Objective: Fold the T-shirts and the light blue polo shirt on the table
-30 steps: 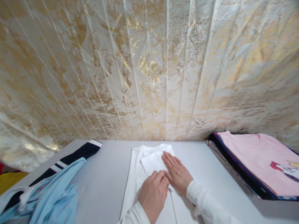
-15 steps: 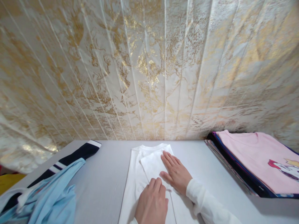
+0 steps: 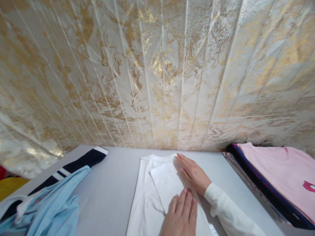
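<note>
Your left hand (image 3: 180, 214) lies flat, fingers together, on the white shirt (image 3: 147, 186); your right hand (image 3: 195, 175), straight-fingered, gripping nothing, rests along its far right edge. Shirt: folded, middle of the smooth grey table (image 3: 108, 190); probably light, limp, quick to crease; best held by both side folds. Left, rumpled pale-blue cloth (image 3: 56, 200); right, flat garment stack (image 3: 275, 177). Beyond, ridged, gold-patterned sheeting (image 3: 159, 65).

Soft, bright light falls over my grey tabletop (image 3: 108, 186). Gold foil (image 3: 160, 67) on the curtain (image 3: 128, 108) glitters, with glare along its lower-left folds (image 3: 34, 151). My right hand (image 3: 195, 173) casts a faint shadow on the white shirt (image 3: 142, 190), which looks nearly washed out. Toward the corners the curtain smears and its seams (image 3: 183, 73) splay.
</note>
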Available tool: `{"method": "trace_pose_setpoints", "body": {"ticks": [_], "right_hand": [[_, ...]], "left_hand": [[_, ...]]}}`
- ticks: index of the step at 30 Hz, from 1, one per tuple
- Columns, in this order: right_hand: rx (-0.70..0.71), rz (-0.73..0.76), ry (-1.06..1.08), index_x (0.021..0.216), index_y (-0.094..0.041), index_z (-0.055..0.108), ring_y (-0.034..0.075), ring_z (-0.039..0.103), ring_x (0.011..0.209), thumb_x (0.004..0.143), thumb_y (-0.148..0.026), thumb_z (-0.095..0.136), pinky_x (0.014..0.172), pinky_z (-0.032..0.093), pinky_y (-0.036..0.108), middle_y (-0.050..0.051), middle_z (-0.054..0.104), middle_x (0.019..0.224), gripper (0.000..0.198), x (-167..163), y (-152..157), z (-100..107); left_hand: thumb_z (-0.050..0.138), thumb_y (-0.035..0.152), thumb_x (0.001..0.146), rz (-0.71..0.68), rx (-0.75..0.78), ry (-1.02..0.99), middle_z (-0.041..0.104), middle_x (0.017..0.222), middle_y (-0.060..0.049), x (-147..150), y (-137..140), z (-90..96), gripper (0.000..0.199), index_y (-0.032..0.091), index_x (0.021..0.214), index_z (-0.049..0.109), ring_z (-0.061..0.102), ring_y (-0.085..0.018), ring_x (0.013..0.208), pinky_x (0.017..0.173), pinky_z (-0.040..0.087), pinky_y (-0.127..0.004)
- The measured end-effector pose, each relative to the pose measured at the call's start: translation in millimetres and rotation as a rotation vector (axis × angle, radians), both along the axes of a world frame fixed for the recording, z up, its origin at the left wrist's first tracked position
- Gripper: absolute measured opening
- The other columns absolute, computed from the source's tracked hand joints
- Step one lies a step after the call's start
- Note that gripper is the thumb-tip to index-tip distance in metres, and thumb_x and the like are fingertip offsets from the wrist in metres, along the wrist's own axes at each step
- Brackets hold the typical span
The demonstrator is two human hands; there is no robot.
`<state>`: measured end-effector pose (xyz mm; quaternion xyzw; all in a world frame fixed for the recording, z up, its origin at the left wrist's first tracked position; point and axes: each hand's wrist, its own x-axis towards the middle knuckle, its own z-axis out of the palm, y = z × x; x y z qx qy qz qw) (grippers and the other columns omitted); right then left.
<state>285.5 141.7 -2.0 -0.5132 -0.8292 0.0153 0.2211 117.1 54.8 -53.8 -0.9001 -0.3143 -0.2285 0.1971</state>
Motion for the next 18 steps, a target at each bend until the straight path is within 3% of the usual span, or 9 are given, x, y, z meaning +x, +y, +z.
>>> {"method": "trace_pose_setpoints", "body": {"ticks": [3,8,12,13,15,18], "right_hand": [[-0.096,-0.091,-0.132,0.139,-0.008,0.037,0.024,0.026,0.137,0.092,-0.038,0.035,0.109,0.029,0.044,0.014,0.032,0.147,0.056,-11.3,0.0,-5.8],[-0.130,-0.208,-0.210,0.141,-0.007,0.033,0.024,0.023,0.138,0.094,-0.041,0.031,0.110,0.026,0.045,0.014,0.026,0.148,0.058,-11.4,3.1,-13.4],[-0.093,-0.249,-0.212,0.140,-0.005,0.035,0.024,0.023,0.138,0.094,-0.041,0.031,0.110,0.026,0.043,0.015,0.027,0.148,0.058,-8.0,-0.9,-8.8],[-0.064,-0.239,-0.198,0.141,-0.006,0.034,0.023,0.022,0.138,0.094,-0.040,0.030,0.110,0.026,0.043,0.015,0.027,0.149,0.058,-8.7,-3.2,-7.2],[0.003,-0.200,-0.166,0.142,-0.009,0.032,0.022,0.022,0.138,0.095,-0.041,0.029,0.110,0.027,0.043,0.013,0.027,0.149,0.057,-14.2,-8.7,-4.9],[0.045,-0.121,-0.156,0.143,-0.011,0.031,0.021,0.020,0.139,0.096,-0.041,0.027,0.110,0.027,0.041,0.011,0.026,0.150,0.056,-31.4,-17.8,-5.3]], "left_hand": [[0.029,0.044,0.095,-0.010,-0.025,-0.004,0.049,0.136,-0.012,1.1,-1.8,-1.4,0.052,0.011,0.132,0.042,0.042,-0.026,0.127,0.097,0.040,-0.036],[0.036,0.021,0.094,-0.036,-0.034,0.031,0.050,0.135,-0.008,1.8,-1.5,-2.9,0.038,0.016,0.130,0.045,0.045,-0.023,0.126,0.095,0.042,-0.034],[0.040,0.041,0.094,-0.067,-0.272,0.029,0.040,0.142,-0.012,-15.3,11.1,32.2,0.049,0.013,0.134,0.041,0.040,-0.024,0.129,0.096,0.043,-0.034],[0.040,0.048,0.092,-0.032,-0.364,0.024,0.033,0.145,-0.013,-23.0,17.3,45.0,0.058,0.011,0.137,0.038,0.036,-0.026,0.132,0.100,0.041,-0.037],[0.038,0.044,0.094,0.091,-0.509,0.002,0.025,0.149,-0.012,-40.0,33.6,67.7,0.056,0.011,0.139,0.035,0.027,-0.026,0.136,0.106,0.033,-0.042],[0.036,0.035,0.095,0.267,-0.586,0.003,0.024,0.149,-0.013,-63.2,61.8,80.8,0.052,0.009,0.140,0.034,0.023,-0.025,0.137,0.109,0.029,-0.044]]}}
